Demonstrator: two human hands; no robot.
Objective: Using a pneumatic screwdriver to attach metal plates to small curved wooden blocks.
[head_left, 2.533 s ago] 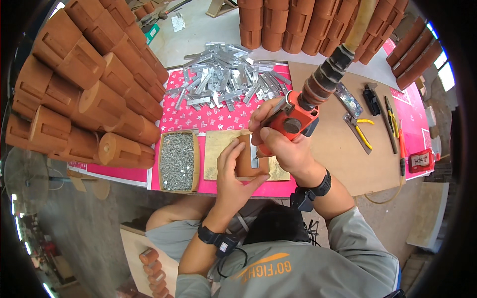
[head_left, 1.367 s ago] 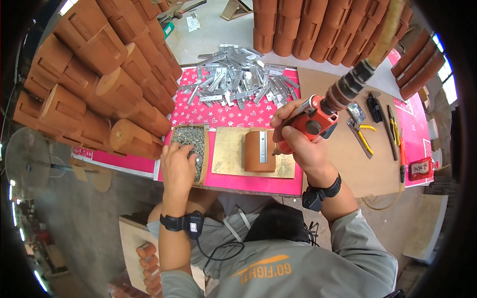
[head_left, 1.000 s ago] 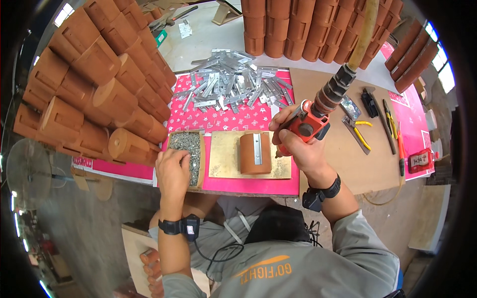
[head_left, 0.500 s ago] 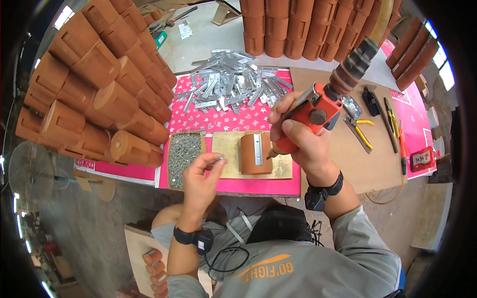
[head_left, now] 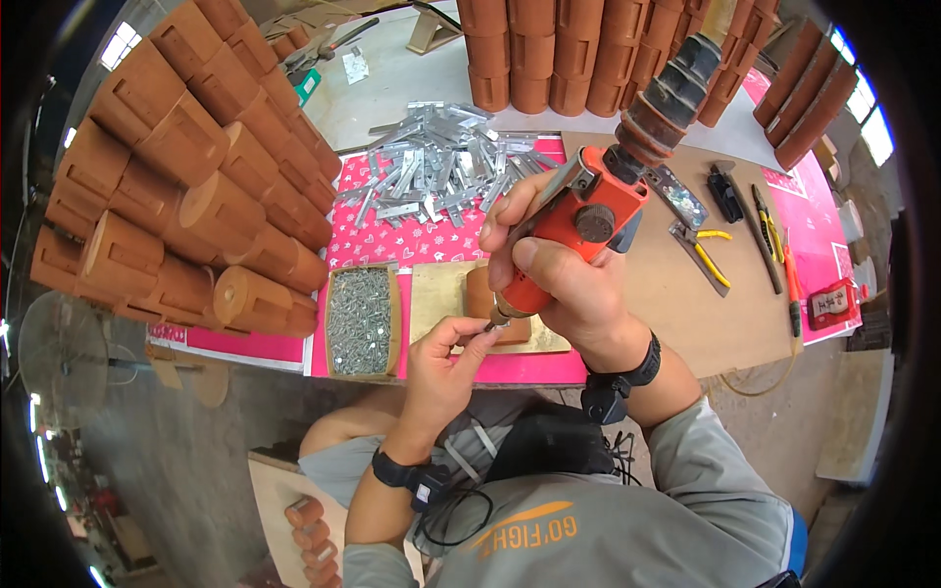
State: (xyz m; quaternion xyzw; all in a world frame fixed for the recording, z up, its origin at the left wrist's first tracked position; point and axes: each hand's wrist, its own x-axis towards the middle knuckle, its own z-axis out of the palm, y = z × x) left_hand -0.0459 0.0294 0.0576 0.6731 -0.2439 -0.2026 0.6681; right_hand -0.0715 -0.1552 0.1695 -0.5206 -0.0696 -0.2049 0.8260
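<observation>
My right hand (head_left: 573, 284) is wrapped round a red power screwdriver (head_left: 588, 211) with a dark, ribbed rear end and hose, its nose pointing down and left. At its tip my left hand (head_left: 441, 367) pinches a small screw, mostly hidden by the fingertips. Just under the tool lies a reddish-brown clay cylinder (head_left: 478, 291), on its side on a pale wooden board (head_left: 431, 304). The tool and my hands cover most of the cylinder, including the metal strip on its top. Left of the board stands an open cardboard box of small screws (head_left: 361, 323).
A heap of silvery metal strips (head_left: 431, 162) lies on the pink patterned sheet behind the board. Stacked clay cylinders rise at the left (head_left: 162, 127) and far side (head_left: 529, 69). Yellow-handled pliers (head_left: 711, 257), other hand tools and a red bottle (head_left: 833, 304) are at right.
My left hand has moved right, bringing the screw to the screwdriver's tip. The tool has shifted left and down over the cylinder, hiding the metal strip.
</observation>
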